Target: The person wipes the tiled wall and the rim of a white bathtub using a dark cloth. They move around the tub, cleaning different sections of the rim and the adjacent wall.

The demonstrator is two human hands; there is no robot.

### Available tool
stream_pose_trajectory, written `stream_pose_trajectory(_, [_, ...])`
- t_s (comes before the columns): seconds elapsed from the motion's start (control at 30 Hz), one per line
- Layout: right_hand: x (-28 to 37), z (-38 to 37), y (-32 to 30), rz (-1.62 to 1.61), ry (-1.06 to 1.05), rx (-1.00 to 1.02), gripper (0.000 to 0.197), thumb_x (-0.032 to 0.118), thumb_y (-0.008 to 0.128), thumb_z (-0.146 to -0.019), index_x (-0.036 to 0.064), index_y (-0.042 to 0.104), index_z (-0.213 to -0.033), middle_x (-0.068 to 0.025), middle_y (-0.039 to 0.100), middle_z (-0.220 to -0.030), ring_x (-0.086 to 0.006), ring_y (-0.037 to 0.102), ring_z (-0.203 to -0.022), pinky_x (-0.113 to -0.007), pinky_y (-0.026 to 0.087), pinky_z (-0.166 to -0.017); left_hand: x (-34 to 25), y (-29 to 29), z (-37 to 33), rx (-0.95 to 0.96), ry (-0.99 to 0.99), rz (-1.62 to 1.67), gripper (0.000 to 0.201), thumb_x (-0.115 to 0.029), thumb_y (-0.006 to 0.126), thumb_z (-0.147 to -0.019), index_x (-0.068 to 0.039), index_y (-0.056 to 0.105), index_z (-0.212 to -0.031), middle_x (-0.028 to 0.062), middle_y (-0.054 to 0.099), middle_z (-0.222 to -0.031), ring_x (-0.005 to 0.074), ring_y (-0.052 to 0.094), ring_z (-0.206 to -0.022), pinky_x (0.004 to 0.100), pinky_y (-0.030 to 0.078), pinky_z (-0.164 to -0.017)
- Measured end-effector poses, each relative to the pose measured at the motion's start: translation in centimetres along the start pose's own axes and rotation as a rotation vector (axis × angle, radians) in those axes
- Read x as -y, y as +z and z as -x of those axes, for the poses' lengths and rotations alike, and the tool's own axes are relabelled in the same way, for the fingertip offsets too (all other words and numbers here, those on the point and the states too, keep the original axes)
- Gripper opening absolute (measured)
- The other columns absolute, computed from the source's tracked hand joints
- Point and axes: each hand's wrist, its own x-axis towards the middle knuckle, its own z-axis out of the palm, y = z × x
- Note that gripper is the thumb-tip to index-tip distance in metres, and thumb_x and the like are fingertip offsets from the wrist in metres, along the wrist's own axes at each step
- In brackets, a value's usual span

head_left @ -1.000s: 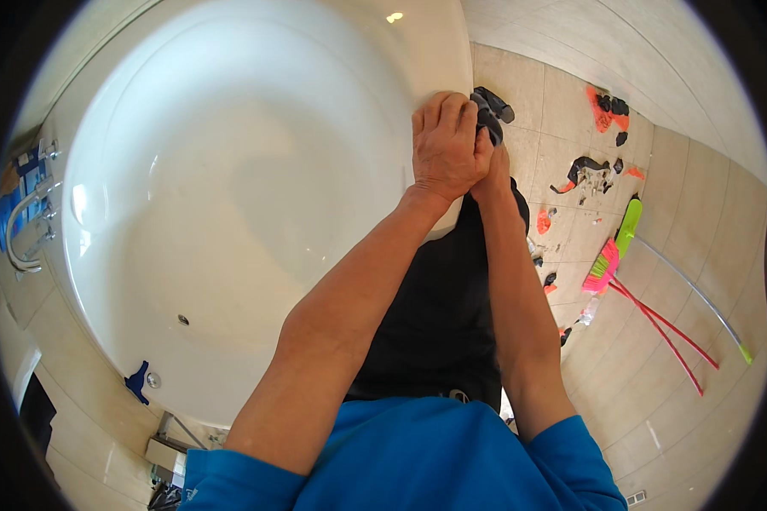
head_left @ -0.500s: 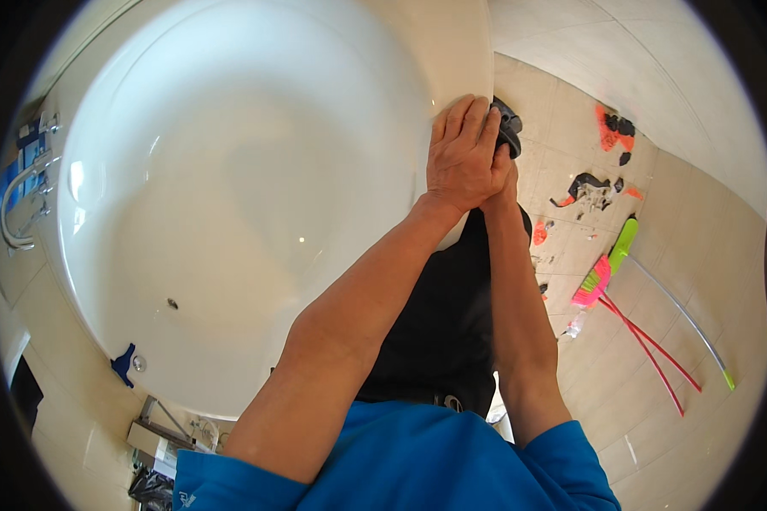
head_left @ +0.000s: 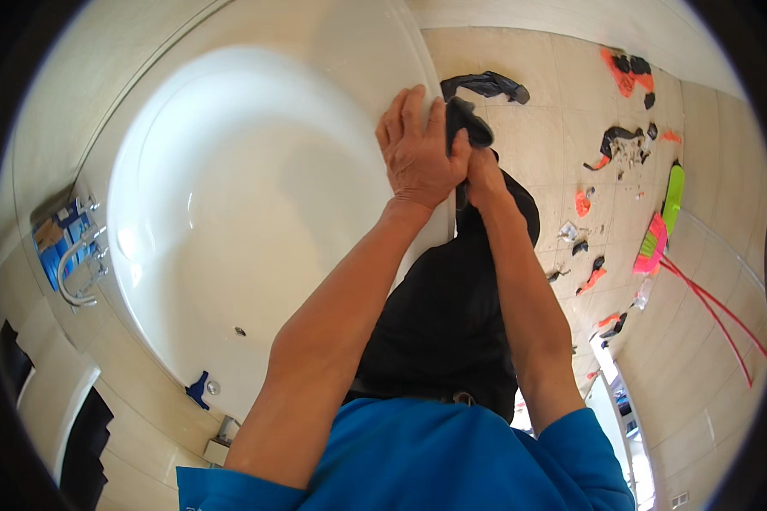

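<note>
The white bathtub (head_left: pixel 256 247) fills the left and middle. My left hand (head_left: pixel 419 153) lies on its right rim, fingers stretched over the edge and the thumb against a black object with a rounded end (head_left: pixel 469 125). My right hand (head_left: pixel 484 177), just outside the rim, has its fingers closed round the lower part of that object. Its kind I cannot make out, and my hands hide part of it. A dark blue item (head_left: pixel 198 390) sits on the tub's near left rim beside a round metal fitting (head_left: pixel 213 387).
Chrome taps (head_left: pixel 85 264) and a blue box (head_left: pixel 55 243) stand at the left. Orange and black scraps (head_left: pixel 629 75) litter the tiled floor at right, with a black strip (head_left: pixel 494 85) near the tub. A pink broom (head_left: pixel 652 243) and a green broom head (head_left: pixel 674 196) lie by the wall.
The view has shifted, showing more floor and the black strip beside the tub. Both hands remain at the rim with the black object; they now appear further left in the picture.
</note>
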Motion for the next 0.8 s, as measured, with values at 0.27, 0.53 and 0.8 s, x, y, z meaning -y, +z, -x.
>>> stream_pose_trajectory(0.27, [0.3, 0.5, 1.2, -0.148, -0.09, -0.011, 0.046, 0.036, 0.046, -0.101, -0.0008, 0.056, -0.126, -0.0099, 0.061, -0.118, -0.0164, 0.057, -0.103, -0.03, 0.046, -0.089, -0.2, 0.4, 0.1, 0.025, -0.011, 0.027, 0.039, -0.024, 0.066, -0.081, -0.001, 0.07, -0.112, 0.0121, 0.051, -0.136, 0.0324, 0.044, -0.13, 0.0458, 0.032, -0.106])
stream_pose_trajectory(0.53, [-2.7, -6.5, -1.5, 0.284, -0.034, 0.127, 0.046, 0.031, 0.037, -0.1, -0.0041, 0.058, -0.122, -0.0152, 0.062, -0.114, -0.0229, 0.059, -0.097, -0.038, 0.049, -0.082, -0.3, 0.1, -0.2, 0.038, 0.028, -0.053, 0.041, -0.024, 0.069, -0.078, -0.002, 0.069, -0.112, 0.0137, 0.05, -0.137, 0.0338, 0.043, -0.13, 0.0464, 0.032, -0.106])
stream_pose_trajectory(0.8, [-4.4, -5.4, -1.0, -0.056, 0.199, -0.046, 0.046, 0.03, 0.043, -0.096, -0.0056, 0.06, -0.12, -0.0185, 0.063, -0.112, -0.0289, 0.061, -0.097, -0.039, 0.048, -0.084, -0.3, -0.1, -0.3, 0.077, 0.059, -0.149, 0.045, -0.024, 0.072, -0.076, -0.002, 0.066, -0.114, 0.0154, 0.047, -0.139, 0.0358, 0.043, -0.13, 0.0483, 0.033, -0.105])
